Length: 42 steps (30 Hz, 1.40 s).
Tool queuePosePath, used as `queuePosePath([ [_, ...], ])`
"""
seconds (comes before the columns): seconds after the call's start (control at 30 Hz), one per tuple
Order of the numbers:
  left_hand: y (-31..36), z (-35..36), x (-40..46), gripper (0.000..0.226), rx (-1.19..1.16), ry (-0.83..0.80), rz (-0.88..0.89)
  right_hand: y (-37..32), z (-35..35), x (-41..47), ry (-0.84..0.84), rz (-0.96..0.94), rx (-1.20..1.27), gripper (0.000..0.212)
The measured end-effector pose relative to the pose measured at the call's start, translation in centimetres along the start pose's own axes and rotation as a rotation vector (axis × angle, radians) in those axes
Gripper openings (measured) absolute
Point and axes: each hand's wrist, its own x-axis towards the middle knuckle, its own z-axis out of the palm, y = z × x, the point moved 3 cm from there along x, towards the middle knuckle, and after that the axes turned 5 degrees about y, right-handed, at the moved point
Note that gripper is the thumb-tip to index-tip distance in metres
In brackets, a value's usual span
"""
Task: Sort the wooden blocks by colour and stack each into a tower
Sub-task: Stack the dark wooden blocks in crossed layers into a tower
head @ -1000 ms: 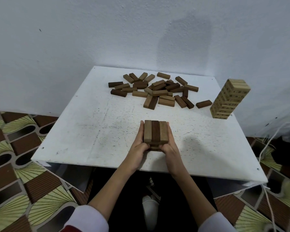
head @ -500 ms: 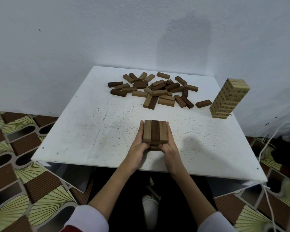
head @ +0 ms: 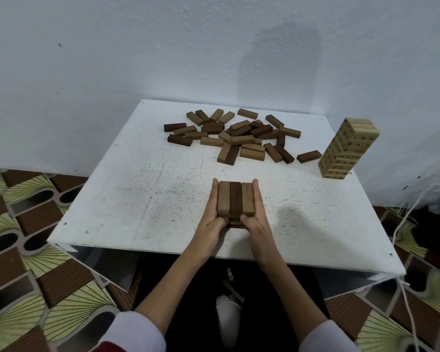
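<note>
A low brown stack (head: 236,199) stands near the front of the white table (head: 137,199). Its top layer is three blocks side by side, a dark one between two lighter ones, with another layer below. My left hand (head: 212,219) presses its left side and my right hand (head: 257,217) presses its right side, thumbs at the near end. A scattered pile of brown and dark brown blocks (head: 239,135) lies at the back of the table. A tall tower of light blocks (head: 346,148) stands at the right edge.
A white wall rises right behind the table. Patterned green and brown floor tiles surround it. White cords (head: 407,217) hang off the right side. My legs and a white shoe (head: 228,313) are under the front edge.
Barely any: both hands stay clamped on the stack, and the fingers look slightly straighter along its sides.
</note>
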Motion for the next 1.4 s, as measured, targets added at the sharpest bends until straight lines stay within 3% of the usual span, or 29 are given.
queuePosePath([
  [0.33,-1.2,-0.7,0.5,0.084,0.03,0.02,-0.019,0.2,-0.1,0.0,0.002,0.059,0.002,0.091],
  [0.53,-1.9,-1.1,1.3,0.094,0.241,0.037,-0.043,0.7,0.2,0.3,0.0,0.091,-0.034,0.093],
  [0.7,-1.9,-1.0,1.3,0.09,0.316,0.036,-0.042,1.0,0.2,0.4,0.004,0.097,-0.05,0.092],
  [1.4,-2.0,-1.1,1.3,0.087,0.244,0.026,-0.034,1.2,0.2,0.6,0.003,0.086,-0.05,0.089],
])
